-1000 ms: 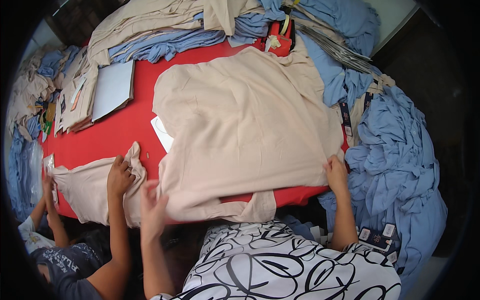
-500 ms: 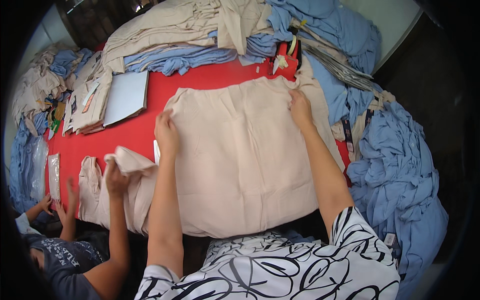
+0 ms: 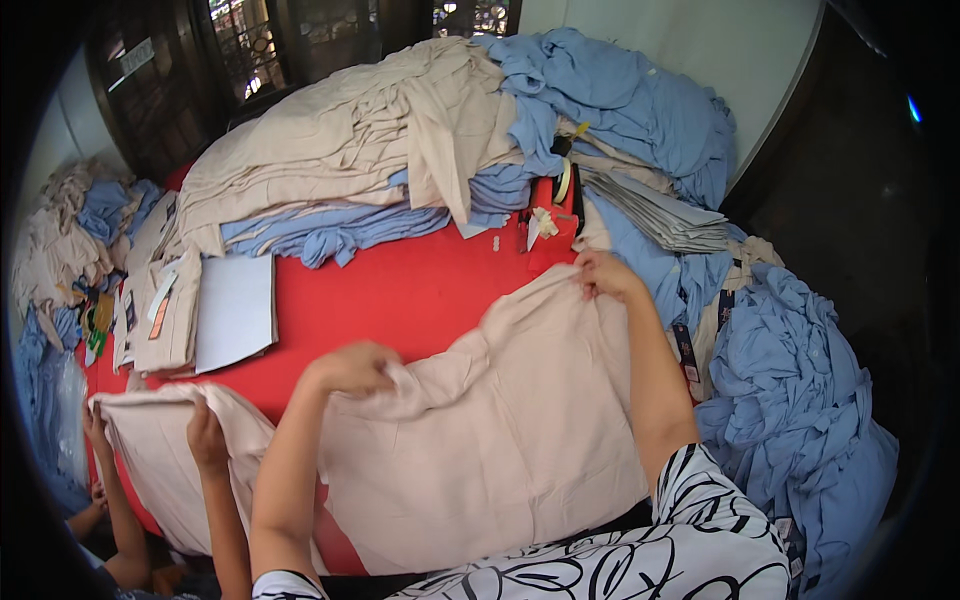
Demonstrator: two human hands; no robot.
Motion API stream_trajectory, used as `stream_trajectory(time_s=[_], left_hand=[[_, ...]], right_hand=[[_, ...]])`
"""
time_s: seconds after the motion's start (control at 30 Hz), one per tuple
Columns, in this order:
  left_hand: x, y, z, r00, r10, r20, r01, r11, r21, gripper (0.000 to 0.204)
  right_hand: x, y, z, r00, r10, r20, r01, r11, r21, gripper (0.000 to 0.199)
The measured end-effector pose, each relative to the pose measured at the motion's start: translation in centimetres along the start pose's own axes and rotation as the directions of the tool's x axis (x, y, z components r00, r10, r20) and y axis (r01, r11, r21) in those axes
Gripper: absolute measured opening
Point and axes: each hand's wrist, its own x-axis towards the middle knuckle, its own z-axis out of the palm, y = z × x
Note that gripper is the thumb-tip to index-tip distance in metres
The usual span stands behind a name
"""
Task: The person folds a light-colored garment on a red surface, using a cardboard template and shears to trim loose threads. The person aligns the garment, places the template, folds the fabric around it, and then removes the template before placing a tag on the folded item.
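A beige cloth garment (image 3: 490, 460) hangs spread between my hands, its lower part against my patterned top. My left hand (image 3: 355, 370), slightly blurred, grips its upper left edge, where the cloth bunches and folds over. Farther away, my right hand (image 3: 608, 275) pinches the top right corner. Between the two hands the upper edge slopes up to the right. Which side of the garment faces me I cannot tell.
At my left a co-worker's hands (image 3: 205, 440) hold up another beige garment (image 3: 160, 440). White sheets (image 3: 235, 312) lie beside folded beige clothes on the red table (image 3: 350, 300). Beige and blue piles (image 3: 330, 140) line the back; a red tape dispenser (image 3: 550, 225) and blue clothes (image 3: 790, 390) are rightward.
My left hand has brought its edge nearer and bunched it, while the right corner stays stretched away. My view has tilted up. The co-worker's garment is now spread wider between two hands.
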Motion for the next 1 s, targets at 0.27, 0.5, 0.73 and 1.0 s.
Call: stream_trajectory(time_s=[0.27,0.5,0.73,1.0], left_hand=[[-1.8,0.9,6.0,0.539,0.158,-0.827,0.109,0.961,0.254,0.056],[6.2,-5.0,7.4,0.402,-0.191,-0.896,-0.035,0.974,-0.223,0.049],[6.4,-5.2,0.5,0.994,-0.076,-0.084,0.02,0.848,-0.53,0.057],[3.9,-5.6,-2.9,0.898,-0.046,-0.438,-0.144,0.909,-0.391,0.057]], right_hand=[[1.8,-4.0,-0.5,0.64,-0.549,-0.538,0.105,0.756,-0.646,0.014],[2.5,0.4,-24.5,0.876,0.014,-0.482,-0.448,0.393,-0.803,0.039],[0.0,-3.6,-16.0,0.928,-0.184,-0.325,-0.257,0.317,-0.913,0.032],[-16.3,-13.1,-5.2,0.677,-0.422,-0.603,0.6,0.79,0.121,0.025]])
